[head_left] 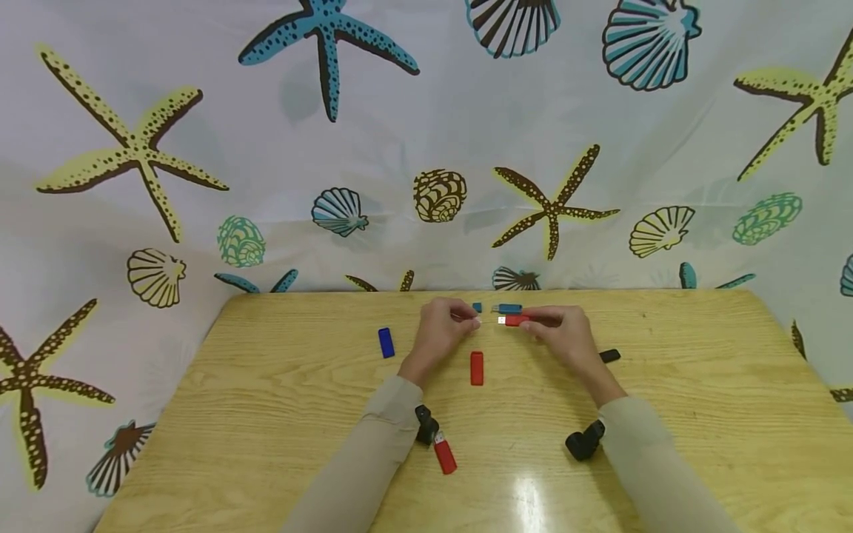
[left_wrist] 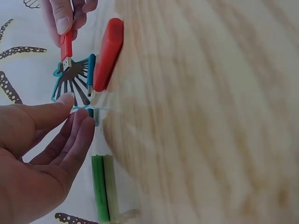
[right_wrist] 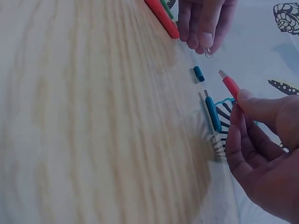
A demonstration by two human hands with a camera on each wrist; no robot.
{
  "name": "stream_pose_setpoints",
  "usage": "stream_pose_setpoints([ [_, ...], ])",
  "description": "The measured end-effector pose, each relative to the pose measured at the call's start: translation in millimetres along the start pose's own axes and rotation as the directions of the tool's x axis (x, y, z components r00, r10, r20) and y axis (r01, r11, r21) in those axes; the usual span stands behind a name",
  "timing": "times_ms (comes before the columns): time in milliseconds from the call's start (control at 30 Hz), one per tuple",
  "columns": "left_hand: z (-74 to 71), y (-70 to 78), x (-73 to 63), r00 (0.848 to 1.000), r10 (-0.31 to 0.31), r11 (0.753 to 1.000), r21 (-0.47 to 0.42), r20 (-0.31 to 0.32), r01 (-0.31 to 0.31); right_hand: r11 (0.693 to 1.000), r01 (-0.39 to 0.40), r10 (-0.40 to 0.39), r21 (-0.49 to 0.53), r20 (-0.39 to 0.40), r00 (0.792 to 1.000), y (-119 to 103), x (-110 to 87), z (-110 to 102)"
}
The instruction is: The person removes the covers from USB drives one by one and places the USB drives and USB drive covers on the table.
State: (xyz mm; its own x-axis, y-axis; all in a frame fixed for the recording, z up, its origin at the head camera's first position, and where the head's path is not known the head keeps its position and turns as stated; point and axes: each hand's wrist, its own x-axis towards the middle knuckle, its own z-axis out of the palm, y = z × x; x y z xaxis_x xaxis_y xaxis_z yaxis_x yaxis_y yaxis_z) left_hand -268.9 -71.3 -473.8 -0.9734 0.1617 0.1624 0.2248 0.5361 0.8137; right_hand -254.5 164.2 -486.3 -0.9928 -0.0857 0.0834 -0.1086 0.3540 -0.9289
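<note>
My right hand (head_left: 565, 333) pinches a red USB flash drive (head_left: 512, 320) by its body, the metal plug bare and pointing left. Facing it across a small gap, my left hand (head_left: 443, 329) holds a tiny clear piece, perhaps a cap (right_wrist: 208, 54), between thumb and fingertips; the fingers hide most of it. Just behind the hands lies a blue USB flash drive (head_left: 509, 309) with its plug bare. Its small blue cap (head_left: 477, 307) sits apart from it, to the left.
On the wooden table (head_left: 280, 414) lie a red stick (head_left: 477, 369), a dark blue stick (head_left: 386, 343), a black stick (head_left: 609, 356) and another red USB drive (head_left: 446, 455) with bare plug. A patterned cloth (head_left: 393, 148) rises behind. A green stick (left_wrist: 100, 186) shows in the left wrist view.
</note>
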Motion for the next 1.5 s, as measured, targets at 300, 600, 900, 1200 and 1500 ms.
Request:
stream_pose_setpoints([
  [300,7.0,-4.2,8.0,0.999,-0.038,0.998,0.051,0.012,0.037,0.996,-0.020,0.018,-0.089,-0.025,1.000,6,4.9,10],
  [600,10.2,-5.5,11.0,0.998,-0.068,0.994,0.082,0.016,0.067,0.992,-0.002,-0.001,-0.128,-0.023,1.000,7,11.0,16],
  [900,12.9,-1.8,12.8,0.996,-0.083,0.990,0.115,0.017,0.080,0.985,0.012,-0.013,-0.173,-0.008,1.000,3,14.3,14],
  [1200,15.9,-1.2,15.3,0.995,-0.102,0.987,0.124,0.022,0.098,0.973,-0.019,0.022,-0.230,0.015,1.000,2,19.0,11],
  [1500,15.2,-1.5,16.5,0.994,-0.108,0.986,0.132,0.027,0.103,0.973,0.018,-0.014,-0.230,0.018,1.000,3,19.9,11],
])
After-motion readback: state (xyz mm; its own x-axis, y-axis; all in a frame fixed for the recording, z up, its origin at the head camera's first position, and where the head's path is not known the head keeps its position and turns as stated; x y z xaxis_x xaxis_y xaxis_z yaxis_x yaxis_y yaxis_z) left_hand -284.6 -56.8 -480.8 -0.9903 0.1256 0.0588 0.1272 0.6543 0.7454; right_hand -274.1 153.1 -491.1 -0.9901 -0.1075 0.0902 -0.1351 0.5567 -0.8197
